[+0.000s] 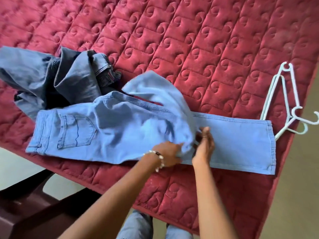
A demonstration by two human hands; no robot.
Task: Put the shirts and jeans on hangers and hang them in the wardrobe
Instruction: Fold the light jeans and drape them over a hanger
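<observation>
Light blue jeans (89,133) lie across the near part of the red quilted bed (207,49), waistband at the left, one leg flat toward the right. The other leg is folded back over the middle in a raised bunch. My left hand (168,153), with a bead bracelet at the wrist, grips the lower edge of that folded leg. My right hand (204,144) is beside it, fingers at the same fold, pinching the cloth. White plastic hangers (286,100) lie at the bed's right edge, just beyond the flat leg's hem.
A heap of darker grey-blue jeans (57,78) lies at the left behind the light pair. A dark brown chair (34,204) stands at the lower left against the bed. Beige floor (302,187) runs along the right side. My knees (138,226) show below.
</observation>
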